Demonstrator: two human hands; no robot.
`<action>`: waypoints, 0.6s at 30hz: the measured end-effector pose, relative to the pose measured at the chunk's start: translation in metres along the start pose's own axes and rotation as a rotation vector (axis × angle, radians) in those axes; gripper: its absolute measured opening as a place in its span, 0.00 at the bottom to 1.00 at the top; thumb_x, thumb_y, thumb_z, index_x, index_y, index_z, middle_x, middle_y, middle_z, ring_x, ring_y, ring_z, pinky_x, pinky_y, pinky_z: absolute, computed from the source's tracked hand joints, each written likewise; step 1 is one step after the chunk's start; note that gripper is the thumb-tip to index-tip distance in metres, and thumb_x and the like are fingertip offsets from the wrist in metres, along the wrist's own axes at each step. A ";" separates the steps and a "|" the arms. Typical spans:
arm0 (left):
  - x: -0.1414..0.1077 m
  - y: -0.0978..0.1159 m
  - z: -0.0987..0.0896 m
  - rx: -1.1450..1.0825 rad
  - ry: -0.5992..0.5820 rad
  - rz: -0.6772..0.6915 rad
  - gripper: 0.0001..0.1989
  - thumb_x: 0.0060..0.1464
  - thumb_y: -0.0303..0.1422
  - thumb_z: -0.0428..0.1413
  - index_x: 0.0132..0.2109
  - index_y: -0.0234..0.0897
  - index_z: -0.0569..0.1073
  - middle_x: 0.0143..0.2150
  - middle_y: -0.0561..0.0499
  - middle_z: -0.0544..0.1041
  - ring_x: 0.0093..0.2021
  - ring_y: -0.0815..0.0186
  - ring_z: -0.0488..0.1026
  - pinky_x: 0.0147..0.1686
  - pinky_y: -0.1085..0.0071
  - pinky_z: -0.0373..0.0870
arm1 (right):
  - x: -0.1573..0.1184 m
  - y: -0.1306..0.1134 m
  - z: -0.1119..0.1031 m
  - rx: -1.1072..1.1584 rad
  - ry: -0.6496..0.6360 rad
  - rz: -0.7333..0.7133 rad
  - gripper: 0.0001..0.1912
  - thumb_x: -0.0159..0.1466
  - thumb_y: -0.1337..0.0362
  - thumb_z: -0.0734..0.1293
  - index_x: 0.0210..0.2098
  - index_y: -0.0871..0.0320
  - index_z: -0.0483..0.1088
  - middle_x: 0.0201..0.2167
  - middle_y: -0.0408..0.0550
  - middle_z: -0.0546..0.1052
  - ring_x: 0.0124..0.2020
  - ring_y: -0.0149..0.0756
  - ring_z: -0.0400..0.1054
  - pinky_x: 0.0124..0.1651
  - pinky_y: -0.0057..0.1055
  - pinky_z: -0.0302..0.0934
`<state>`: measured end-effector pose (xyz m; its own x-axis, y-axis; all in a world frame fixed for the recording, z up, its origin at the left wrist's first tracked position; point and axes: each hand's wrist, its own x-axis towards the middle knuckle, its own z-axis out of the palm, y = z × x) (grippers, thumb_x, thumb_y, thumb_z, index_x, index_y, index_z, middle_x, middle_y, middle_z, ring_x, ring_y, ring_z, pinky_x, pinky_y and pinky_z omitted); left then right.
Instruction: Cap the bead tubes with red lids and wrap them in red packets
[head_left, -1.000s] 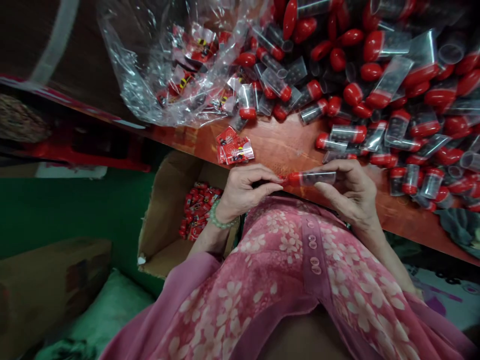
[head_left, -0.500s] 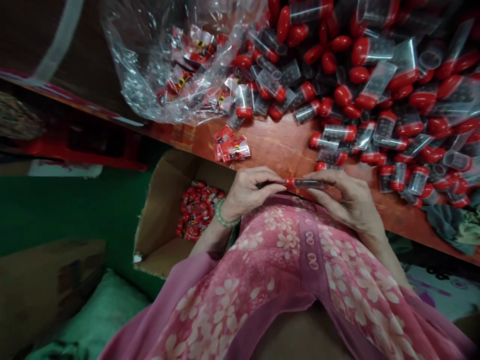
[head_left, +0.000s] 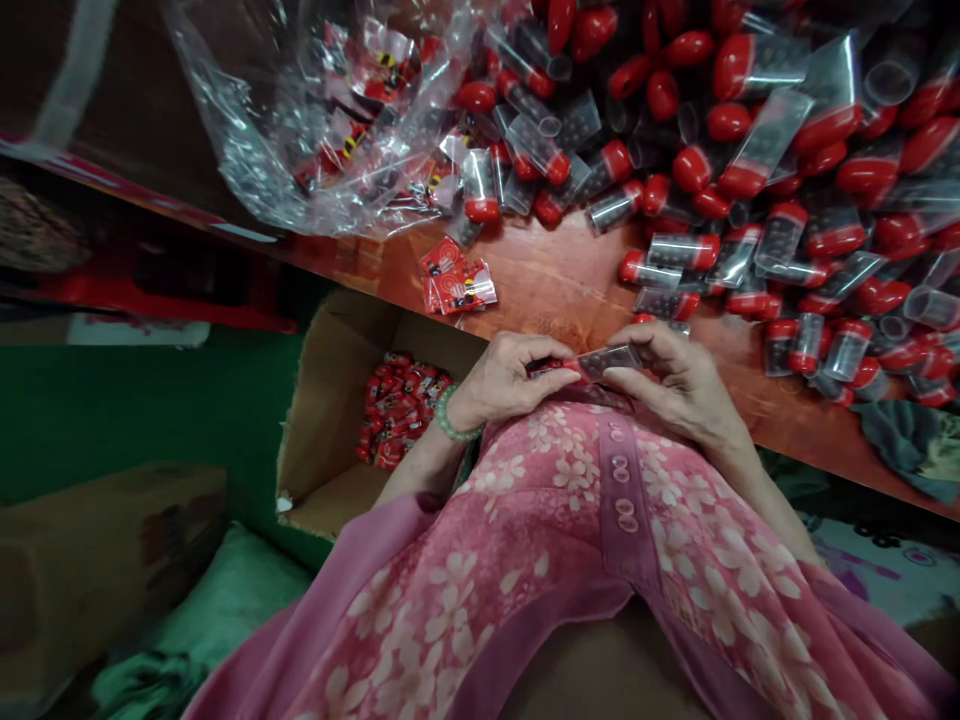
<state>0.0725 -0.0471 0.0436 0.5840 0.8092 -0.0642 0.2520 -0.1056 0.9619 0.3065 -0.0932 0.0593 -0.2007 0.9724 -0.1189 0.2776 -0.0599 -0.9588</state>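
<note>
My left hand (head_left: 516, 380), a green bead bracelet at its wrist, pinches the red end of a small clear plastic tube (head_left: 606, 362). The tube's dotted clear part is held by the thumb and fingers of my right hand (head_left: 671, 385). Both hands are closed on it at the table's front edge, just above my lap. My left fingers partly cover the red end, so I cannot make out whether a separate piece is there. Beyond the hands lie a few red printed cards (head_left: 456, 280) with a bee-like picture.
A big pile of red-capped clear tubes (head_left: 679, 250) covers the right of the wooden table (head_left: 547, 250). Back left lies a clear plastic bag (head_left: 255, 170) with more printed cards. Below the edge, a cardboard box (head_left: 319, 400) holds many red pieces (head_left: 405, 410). Dark cloth (head_left: 900, 440) lies far right.
The tube between my hands has turned from its thin edge to show a broader, dotted face. My right fingers have shifted slightly along it. The whole view has moved a little.
</note>
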 end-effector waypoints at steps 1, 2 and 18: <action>0.001 0.001 0.001 -0.002 0.003 -0.012 0.13 0.59 0.39 0.62 0.38 0.33 0.83 0.34 0.47 0.85 0.31 0.68 0.78 0.35 0.74 0.71 | 0.000 0.001 0.001 0.015 0.005 0.015 0.11 0.66 0.57 0.73 0.46 0.53 0.74 0.34 0.42 0.78 0.32 0.33 0.73 0.36 0.30 0.67; 0.003 0.002 0.001 -0.009 0.005 -0.024 0.14 0.59 0.40 0.61 0.38 0.32 0.83 0.33 0.48 0.85 0.31 0.68 0.77 0.34 0.74 0.71 | 0.001 0.003 0.002 0.051 0.011 0.040 0.12 0.66 0.56 0.73 0.45 0.53 0.73 0.34 0.42 0.78 0.32 0.33 0.73 0.36 0.30 0.68; 0.024 0.000 -0.006 -0.085 -0.144 -0.264 0.17 0.54 0.45 0.64 0.36 0.32 0.84 0.29 0.49 0.82 0.27 0.70 0.73 0.29 0.74 0.67 | 0.009 0.026 0.010 0.408 0.006 0.235 0.20 0.58 0.51 0.78 0.40 0.54 0.70 0.30 0.39 0.80 0.29 0.30 0.76 0.32 0.26 0.71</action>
<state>0.0818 -0.0238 0.0440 0.6121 0.7111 -0.3460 0.3475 0.1512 0.9254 0.3025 -0.0879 0.0302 -0.1713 0.9229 -0.3447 -0.0771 -0.3614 -0.9292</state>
